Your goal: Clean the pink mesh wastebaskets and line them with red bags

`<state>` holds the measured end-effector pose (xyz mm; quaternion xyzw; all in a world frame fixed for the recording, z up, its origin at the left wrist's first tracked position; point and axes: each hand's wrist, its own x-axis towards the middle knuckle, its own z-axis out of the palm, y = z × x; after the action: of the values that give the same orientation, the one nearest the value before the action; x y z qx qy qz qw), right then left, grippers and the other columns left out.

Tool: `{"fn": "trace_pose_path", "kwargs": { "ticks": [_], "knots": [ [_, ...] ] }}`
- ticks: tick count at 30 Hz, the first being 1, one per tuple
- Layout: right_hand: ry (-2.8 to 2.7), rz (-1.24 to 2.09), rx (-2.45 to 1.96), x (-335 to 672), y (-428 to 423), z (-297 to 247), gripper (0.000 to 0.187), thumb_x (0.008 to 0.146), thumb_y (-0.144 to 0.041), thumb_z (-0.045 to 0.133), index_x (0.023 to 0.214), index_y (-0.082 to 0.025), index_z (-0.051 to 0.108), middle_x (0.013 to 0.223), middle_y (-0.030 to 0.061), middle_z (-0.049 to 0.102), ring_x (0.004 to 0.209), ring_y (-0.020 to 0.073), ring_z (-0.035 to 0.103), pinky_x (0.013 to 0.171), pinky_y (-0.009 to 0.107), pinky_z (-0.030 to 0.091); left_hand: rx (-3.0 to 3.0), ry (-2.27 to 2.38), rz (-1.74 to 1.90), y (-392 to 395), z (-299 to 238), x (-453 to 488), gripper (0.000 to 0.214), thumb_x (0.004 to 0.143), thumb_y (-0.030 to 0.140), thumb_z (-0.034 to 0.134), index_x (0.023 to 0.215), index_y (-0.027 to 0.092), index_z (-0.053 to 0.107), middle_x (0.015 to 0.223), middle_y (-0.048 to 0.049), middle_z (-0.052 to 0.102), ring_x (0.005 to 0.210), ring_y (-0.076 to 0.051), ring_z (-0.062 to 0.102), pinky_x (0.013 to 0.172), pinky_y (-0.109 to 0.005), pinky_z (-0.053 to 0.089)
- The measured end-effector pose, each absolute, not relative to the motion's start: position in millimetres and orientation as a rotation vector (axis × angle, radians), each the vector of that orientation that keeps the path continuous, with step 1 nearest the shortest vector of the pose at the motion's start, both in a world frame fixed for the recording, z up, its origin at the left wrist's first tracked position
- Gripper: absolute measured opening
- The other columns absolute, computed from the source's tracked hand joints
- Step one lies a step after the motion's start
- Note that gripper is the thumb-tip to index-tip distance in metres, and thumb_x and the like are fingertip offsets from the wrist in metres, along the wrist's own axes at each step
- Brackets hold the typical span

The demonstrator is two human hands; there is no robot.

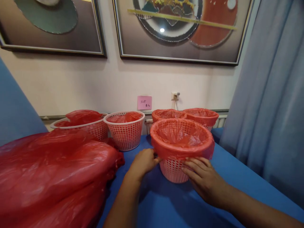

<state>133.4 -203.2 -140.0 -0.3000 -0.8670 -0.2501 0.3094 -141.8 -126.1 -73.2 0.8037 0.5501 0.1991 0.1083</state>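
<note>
A white perforated plastic basket (174,171) stands upright in front of me, lined with a red plastic bag (181,150) folded out over its rim. At the basket's left side, my left hand (144,162) is closed on the bag's lower edge, its fingers curled and partly hidden. My right hand (206,181) lies against the front right of the basket, fingers stretched out along the overhanging bag edge. The thumb of that hand is hidden.
Two more red-lined baskets (169,114) stand behind. Left of them are a white basket (125,134) and an oval one (101,130) with red bags inside. A large heap of red bags (54,171) covers the left of the blue table (161,205). A curtain (268,95) hangs at right.
</note>
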Motion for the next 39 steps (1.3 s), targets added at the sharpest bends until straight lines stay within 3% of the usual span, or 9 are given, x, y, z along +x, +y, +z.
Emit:
{"fn": "trace_pose_path", "kwargs": {
  "ticks": [5,10,13,16,20,22,32,36,39],
  "knots": [
    [-2.258,-0.346,-0.818,132,-216,-149,0.047,0.091,-0.012,0.046,0.133,-0.031,0.058,0.135,0.0107,0.067,0.109,0.0279,0.071,0.084,0.049,0.065,2.475,1.863,0.422,-131,-67,-149,0.025,0.09,0.039,0.059,0.082,0.021,0.074,0.088,-0.0136,0.078,0.081,-0.032,0.074,0.066,-0.036,0.05],
    [-1.901,-0.398,-0.845,150,-217,-117,0.061,0.091,-0.01,0.056,0.148,-0.03,0.045,0.146,0.015,0.054,0.113,0.0275,0.068,0.088,0.044,0.064,2.534,1.648,0.506,-163,-39,-136,0.04,0.097,0.046,0.047,0.079,0.022,0.074,0.08,-0.0083,0.077,0.072,-0.026,0.071,0.06,-0.031,0.044],
    [-1.82,-0.366,-0.96,164,-199,-92,0.054,0.095,-0.019,0.058,0.147,-0.027,0.046,0.141,0.0157,0.057,0.108,0.0254,0.069,0.086,0.042,0.063,2.531,1.361,0.46,-178,-32,-128,0.032,0.093,0.044,0.055,0.083,0.023,0.076,0.078,-0.0037,0.077,0.067,-0.021,0.069,0.059,-0.027,0.043],
    [-1.946,-0.236,-1.021,174,-178,-82,0.04,0.097,-0.026,0.06,0.136,-0.025,0.055,0.123,0.0108,0.067,0.106,0.0232,0.069,0.09,0.041,0.061,2.52,1.235,0.448,-183,-32,-128,0.028,0.091,0.042,0.057,0.087,0.024,0.078,0.08,-0.0029,0.077,0.066,-0.019,0.068,0.06,-0.025,0.046],
    [-2.021,-0.14,-1.045,182,-166,-80,0.015,0.094,-0.017,0.057,0.105,-0.022,0.064,0.096,0.0044,0.067,0.086,0.0171,0.066,0.077,0.032,0.057,2.507,1.134,0.542,-183,-32,-129,0.028,0.093,0.042,0.055,0.096,0.025,0.077,0.088,-0.0038,0.079,0.072,-0.02,0.07,0.067,-0.028,0.052],
    [-1.986,-0.13,-1.015,189,-169,-74,0.012,0.092,-0.012,0.053,0.093,-0.022,0.062,0.087,0.0026,0.064,0.079,0.0155,0.062,0.071,0.029,0.054,2.5,1.098,0.536,-182,-33,-128,0.026,0.092,0.041,0.057,0.101,0.026,0.076,0.095,-0.0039,0.08,0.077,-0.02,0.071,0.069,-0.028,0.054],
    [-1.506,-0.214,-1.263,299,-223,-22,0.015,0.091,-0.036,0.058,0.095,-0.022,0.065,0.087,0.0028,0.065,0.076,0.0172,0.063,0.073,0.033,0.053,2.528,1.155,0.464,-162,-50,-124,0.038,0.092,0.049,0.057,0.118,0.025,0.071,0.104,-0.006,0.079,0.088,-0.023,0.074,0.079,-0.034,0.057],
    [-1.451,-0.441,-1.429,347,-226,-30,0.023,0.088,-0.044,0.058,0.087,-0.022,0.065,0.084,0.0046,0.065,0.073,0.0192,0.062,0.069,0.035,0.051,2.513,1.23,0.362,-136,-81,-102,0.042,0.092,0.048,0.054,0.12,0.02,0.069,0.117,-0.0114,0.076,0.107,-0.028,0.072,0.094,-0.041,0.054],
    [-1.492,-0.529,-1.496,374,-215,-51,0.025,0.087,-0.046,0.055,0.083,-0.022,0.063,0.081,0.0068,0.064,0.074,0.0225,0.061,0.069,0.039,0.05,2.521,1.356,0.365,-117,-128,-82,0.044,0.091,0.036,0.054,0.128,0.015,0.065,0.132,-0.0165,0.069,0.126,-0.031,0.063,0.11,-0.044,0.045]
  ]
}}
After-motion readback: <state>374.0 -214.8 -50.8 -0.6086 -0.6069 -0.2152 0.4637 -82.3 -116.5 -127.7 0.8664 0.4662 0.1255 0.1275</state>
